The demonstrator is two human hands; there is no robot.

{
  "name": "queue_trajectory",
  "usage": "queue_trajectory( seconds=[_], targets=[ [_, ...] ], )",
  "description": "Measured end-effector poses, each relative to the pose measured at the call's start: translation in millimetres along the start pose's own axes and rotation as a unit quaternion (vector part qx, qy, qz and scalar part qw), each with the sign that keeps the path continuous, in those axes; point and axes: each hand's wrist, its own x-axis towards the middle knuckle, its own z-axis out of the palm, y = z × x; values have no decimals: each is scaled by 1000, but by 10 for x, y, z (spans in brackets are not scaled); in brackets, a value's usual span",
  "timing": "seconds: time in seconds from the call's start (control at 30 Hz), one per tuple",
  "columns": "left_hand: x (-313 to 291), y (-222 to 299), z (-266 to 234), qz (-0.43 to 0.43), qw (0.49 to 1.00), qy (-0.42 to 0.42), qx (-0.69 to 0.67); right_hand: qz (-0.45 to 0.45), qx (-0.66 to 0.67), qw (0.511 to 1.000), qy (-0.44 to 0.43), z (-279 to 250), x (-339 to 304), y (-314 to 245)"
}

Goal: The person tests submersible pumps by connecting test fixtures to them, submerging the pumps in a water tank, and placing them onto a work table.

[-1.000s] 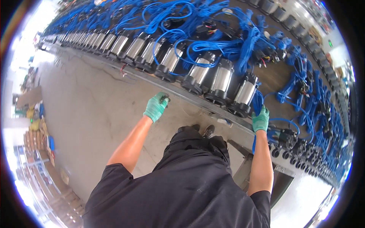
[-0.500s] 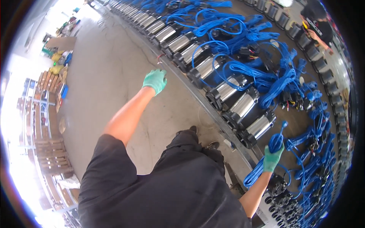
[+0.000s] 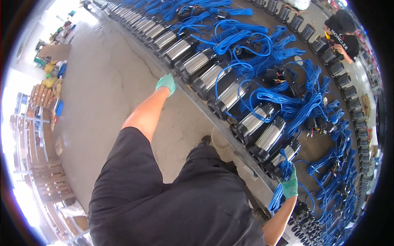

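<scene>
My right hand, in a green glove, is closed round a coiled bundle of blue cable. Loops of it stick out above the fingers and trail below the wrist, beside the nearest silver motor. Out to the left, my left hand, gloved in the same green, is at the bench's front edge. Its fingers stretch toward that edge, and I see nothing held in them. Silver cylindrical motors with black ends, such as this one, lie in a row along the edge.
Blue cable coils and black boxes with coloured wires cover the bench behind the motors. Dark cylinders line its far side, where a co-worker stands. Wooden pallets and shelving stand at the left beyond the concrete floor.
My left hand has come up to the bench edge, where a red wire showed earlier. My right hand, with the cable bundle, has moved lower in the view, closer to the nearest motor.
</scene>
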Motion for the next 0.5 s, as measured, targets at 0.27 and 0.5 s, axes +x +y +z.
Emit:
queue_trajectory(
  seconds=[0.27, 0.5],
  targets=[
    [690, -298, 548, -29, 996, 49, -74, 83, 25, 993, 86, 22, -59, 86],
    [791, -217, 356, -6, 999, 30, -27, 132, 91, 975, 152, 43, 123, 715]
  ],
)
